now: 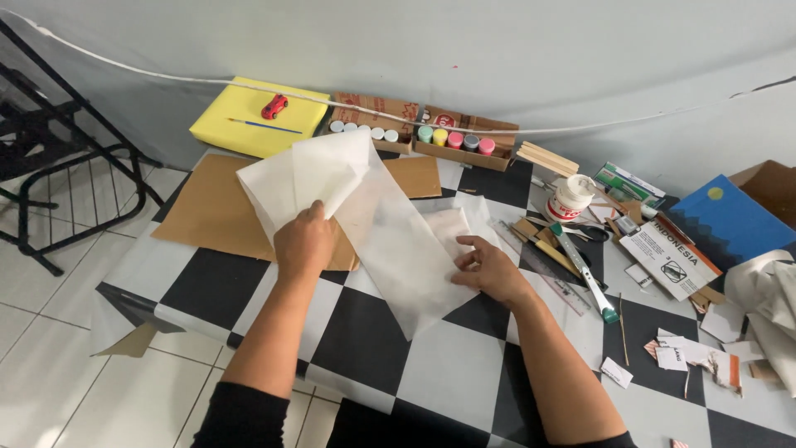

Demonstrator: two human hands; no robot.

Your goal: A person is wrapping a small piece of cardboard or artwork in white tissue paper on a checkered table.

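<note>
Fingers of the left hand (304,242) are closed on a thin translucent white paper sheet (390,232), lifted mid-table; the right hand (489,270), fingers spread, presses its right edge flat against the black-and-white checkered cloth (365,340).

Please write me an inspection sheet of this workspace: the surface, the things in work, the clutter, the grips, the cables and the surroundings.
Surface: black-and-white checkered mat on a tiled floor, brown cardboard sheet on it.
Job's things: thin white paper sheet, partly folded and lifted at the far end.
Clutter: paint pots in cardboard trays, white glue jar, rulers, wooden sticks, paper scraps.
Grips: left hand pinches the paper's fold; right hand presses the paper flat.
Cables: white cord along the wall.
Surroundings: yellow board bearing a red toy car, black metal rack.
</note>
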